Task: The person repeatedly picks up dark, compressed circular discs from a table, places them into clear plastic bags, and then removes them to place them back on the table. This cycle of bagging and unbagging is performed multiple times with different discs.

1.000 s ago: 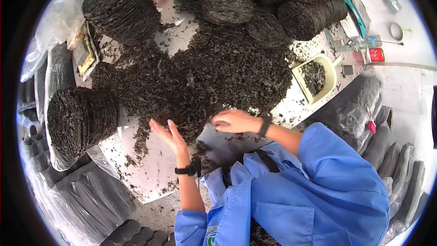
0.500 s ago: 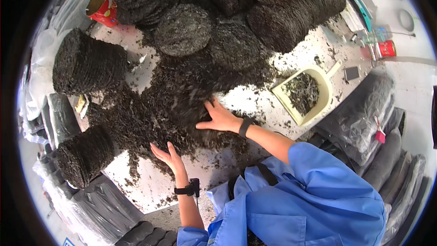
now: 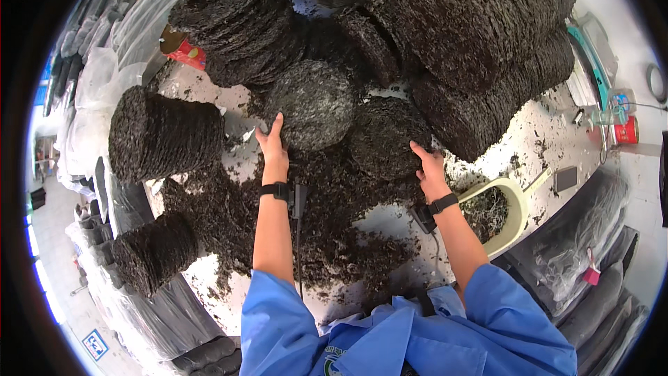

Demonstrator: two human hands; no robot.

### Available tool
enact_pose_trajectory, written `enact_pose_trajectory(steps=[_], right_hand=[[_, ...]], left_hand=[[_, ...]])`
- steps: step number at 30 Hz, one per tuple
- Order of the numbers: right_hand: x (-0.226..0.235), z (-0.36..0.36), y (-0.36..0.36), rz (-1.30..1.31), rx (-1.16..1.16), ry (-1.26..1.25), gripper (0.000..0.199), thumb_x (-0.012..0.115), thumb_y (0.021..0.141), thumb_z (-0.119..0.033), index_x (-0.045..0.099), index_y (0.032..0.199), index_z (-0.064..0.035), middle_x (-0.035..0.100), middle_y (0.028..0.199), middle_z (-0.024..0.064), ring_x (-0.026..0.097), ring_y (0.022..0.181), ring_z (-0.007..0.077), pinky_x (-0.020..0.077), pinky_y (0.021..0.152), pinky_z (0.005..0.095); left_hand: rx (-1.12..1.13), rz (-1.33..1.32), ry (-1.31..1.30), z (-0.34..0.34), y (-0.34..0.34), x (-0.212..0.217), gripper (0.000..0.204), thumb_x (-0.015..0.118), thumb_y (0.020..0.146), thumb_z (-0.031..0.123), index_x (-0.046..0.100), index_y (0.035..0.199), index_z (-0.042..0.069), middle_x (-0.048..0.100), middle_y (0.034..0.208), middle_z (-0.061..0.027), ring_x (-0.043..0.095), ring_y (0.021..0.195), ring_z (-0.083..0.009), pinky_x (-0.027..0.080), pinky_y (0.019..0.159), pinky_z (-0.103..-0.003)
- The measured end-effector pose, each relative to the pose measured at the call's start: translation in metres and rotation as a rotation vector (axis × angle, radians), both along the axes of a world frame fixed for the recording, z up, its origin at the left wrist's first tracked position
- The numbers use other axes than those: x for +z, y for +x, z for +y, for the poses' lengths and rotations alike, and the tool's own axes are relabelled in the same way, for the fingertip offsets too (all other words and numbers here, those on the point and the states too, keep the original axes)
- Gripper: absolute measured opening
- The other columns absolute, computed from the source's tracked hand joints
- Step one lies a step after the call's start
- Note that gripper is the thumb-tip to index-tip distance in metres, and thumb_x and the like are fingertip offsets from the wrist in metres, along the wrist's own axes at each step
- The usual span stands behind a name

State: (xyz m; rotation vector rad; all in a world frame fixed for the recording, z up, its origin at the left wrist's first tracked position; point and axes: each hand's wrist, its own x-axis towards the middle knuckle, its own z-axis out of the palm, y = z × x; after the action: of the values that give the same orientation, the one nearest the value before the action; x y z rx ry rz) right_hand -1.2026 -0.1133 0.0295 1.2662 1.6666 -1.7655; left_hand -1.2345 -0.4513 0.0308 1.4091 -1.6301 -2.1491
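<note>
A round disc of dark, pressed dried seaweed [image 3: 310,106] with a greyish face leans in the middle, at the front of the stacks. My left hand [image 3: 274,150] is at its lower left edge, thumb over the rim and the other fingers partly hidden. Just to its right stands a second, darker seaweed disc [image 3: 387,141]. My right hand [image 3: 431,173] grips that one's right edge, thumb on its face; the fingers behind are mostly hidden. Loose seaweed flakes [image 3: 334,237] lie heaped under and between my forearms.
Big stacks of seaweed discs [image 3: 480,21] fill the back. Two smaller stacks [image 3: 167,132] stand at the left. A cream dustpan [image 3: 513,216] holding scraps lies at right. Also there are a red tin [image 3: 186,53], a teal-edged scale [image 3: 591,63] and plastic-wrapped bundles [image 3: 563,244].
Both hands have left the loose flakes and moved away from me to the two discs, the left to one's left edge, the right to the other's right edge. The view has shifted.
</note>
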Motion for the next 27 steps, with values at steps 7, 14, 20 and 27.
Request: enact_pose_trajectory(steps=[7, 14, 20, 27], right_hand=[[0.082, -0.025, 0.027, 0.698, 0.193, 0.272, 0.03, 0.062, 0.089, -0.015, 0.052, 0.111, 0.003, 0.061, 0.097, 0.0044, 0.056, 0.082, 0.0117, 0.044, 0.073, 0.0263], [0.156, -0.038, 0.062, 1.385, 1.33, 0.835, 0.058, 0.076, 0.064, -0.029, 0.053, 0.111, -0.0041, 0.049, 0.123, 0.0162, 0.048, 0.113, 0.0317, 0.0398, 0.091, 0.0444], [0.151, 0.003, 0.151, 1.218, 1.667, 0.119, 0.052, 0.062, 0.081, -0.046, 0.057, 0.107, -0.0017, 0.051, 0.117, 0.0123, 0.05, 0.106, 0.0288, 0.0434, 0.082, 0.0388], [0.146, 0.047, 0.161, 1.283, 1.609, -0.092, 0.045, 0.055, 0.091, -0.035, 0.051, 0.12, -0.0003, 0.047, 0.13, 0.0186, 0.048, 0.118, 0.0329, 0.0424, 0.096, 0.0423]], left_hand=[[0.009, 0.12, 0.266, -0.021, 0.01, -0.034, 0.085, 0.075, 0.074, 0.016, 0.024, 0.141, 0.008, 0.043, 0.131, -0.0154, 0.05, 0.112, -0.0334, 0.045, 0.089, -0.055], [-0.205, 0.454, 0.421, 0.066, 0.111, 0.049, 0.067, 0.068, 0.074, 0.013, 0.035, 0.132, 0.012, 0.05, 0.124, -0.0107, 0.051, 0.113, -0.0272, 0.047, 0.094, -0.044], [-0.308, 0.169, 0.545, 0.073, 0.278, 0.039, 0.083, 0.062, 0.074, 0.009, 0.019, 0.145, 0.015, 0.038, 0.139, -0.0114, 0.044, 0.123, -0.0321, 0.042, 0.1, -0.05], [-0.944, -0.458, -0.491, 0.05, 0.313, 0.072, 0.088, 0.08, 0.068, 0.026, 0.032, 0.138, 0.003, 0.038, 0.113, -0.0146, 0.044, 0.097, -0.0236, 0.042, 0.079, -0.04]])
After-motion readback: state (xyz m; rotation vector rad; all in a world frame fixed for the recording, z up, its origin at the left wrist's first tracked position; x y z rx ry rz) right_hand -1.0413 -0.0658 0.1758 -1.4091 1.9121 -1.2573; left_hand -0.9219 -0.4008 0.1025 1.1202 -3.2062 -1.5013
